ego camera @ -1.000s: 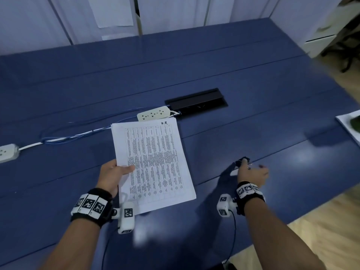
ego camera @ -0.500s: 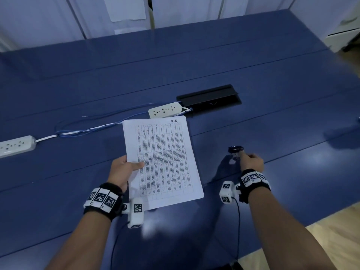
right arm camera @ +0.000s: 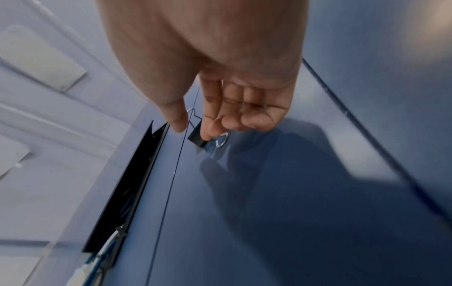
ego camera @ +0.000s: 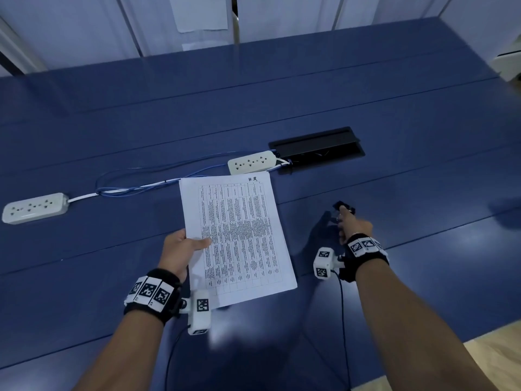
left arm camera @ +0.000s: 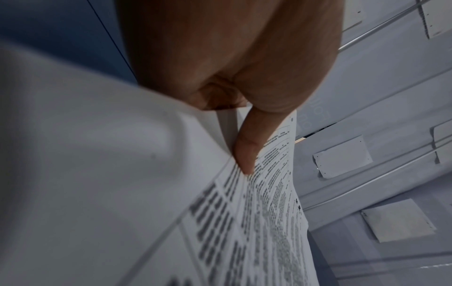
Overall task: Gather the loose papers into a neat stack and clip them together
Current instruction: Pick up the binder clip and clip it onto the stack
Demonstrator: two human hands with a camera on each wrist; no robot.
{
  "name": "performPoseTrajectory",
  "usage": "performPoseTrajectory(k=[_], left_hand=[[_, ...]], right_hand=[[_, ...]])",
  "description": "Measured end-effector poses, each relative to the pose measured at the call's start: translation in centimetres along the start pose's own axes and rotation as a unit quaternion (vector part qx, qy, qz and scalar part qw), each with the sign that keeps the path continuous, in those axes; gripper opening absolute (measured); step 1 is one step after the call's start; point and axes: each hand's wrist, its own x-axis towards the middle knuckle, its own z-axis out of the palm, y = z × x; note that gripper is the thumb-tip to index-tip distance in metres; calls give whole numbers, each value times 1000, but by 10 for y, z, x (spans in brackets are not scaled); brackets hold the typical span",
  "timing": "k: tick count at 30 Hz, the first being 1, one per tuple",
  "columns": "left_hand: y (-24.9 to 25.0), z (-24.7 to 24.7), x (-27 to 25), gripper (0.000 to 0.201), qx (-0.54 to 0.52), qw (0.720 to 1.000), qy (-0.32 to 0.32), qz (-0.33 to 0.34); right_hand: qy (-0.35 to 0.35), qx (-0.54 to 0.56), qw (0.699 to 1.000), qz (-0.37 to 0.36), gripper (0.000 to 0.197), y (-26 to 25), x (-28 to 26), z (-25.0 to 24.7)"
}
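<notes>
A stack of white printed papers (ego camera: pixel 239 235) is held just above the blue table (ego camera: pixel 394 108) by my left hand (ego camera: pixel 194 242). Its thumb lies on the top sheet and the fingers are hidden underneath. The left wrist view shows that thumb (left arm camera: pixel 244 151) pressing on the printed sheet (left arm camera: pixel 269 193). To the right, a small black binder clip (ego camera: pixel 339 206) with wire handles sits at the tips of my right hand (ego camera: pixel 345 218). In the right wrist view the right hand (right arm camera: pixel 195 127) pinches the binder clip (right arm camera: pixel 195 140) between thumb and curled index finger, low over the table.
A white power strip (ego camera: pixel 251 162) lies just beyond the papers, beside an open black cable hatch (ego camera: pixel 315 146). A second power strip (ego camera: pixel 33 207) lies far left, joined by blue and white cables (ego camera: pixel 141 187). The table's front edge and wooden floor (ego camera: pixel 493 351) are at the lower right.
My right hand went from open beside the clip to fingers curled on it. The left hand kept holding the papers, and the view shifted a little.
</notes>
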Motion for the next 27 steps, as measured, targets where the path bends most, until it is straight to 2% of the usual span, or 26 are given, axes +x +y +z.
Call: performPoseTrajectory(k=[2,3,6,9,14,16,18,22,27], left_hand=[[-1,-2,1,33,-3,1000,3,3],[-1,-4,1,33,-4,1000,4,4],[0,-6,1,33,-2,1000,3,5],[1,-6,2,33,-5,1000,3,10],[0,-8,2,33,-11,1000,5,14],[-1,-9,2,34,-14,1000,7,15],[0,-9,2,34,-18,1000,6,16],[1,-12,0,35,-25,999,8,19],[1,-22,-5,31,-30,999,20,17]], right_hand=[[4,51,998,21,15,-6,0,5],[10,72,997,33,12,-9,1,6],[18,128,990,59,19,-12,-2,8],[38,143,988,44,32,-12,-3,9],[82,111,990,41,23,-12,-1,2],[45,114,992,38,12,-16,-7,1],[-17,165,985,45,9,-20,-15,4],[-174,273,944,56,30,-22,-31,15],[-277,316,904,73,20,-25,-54,30]])
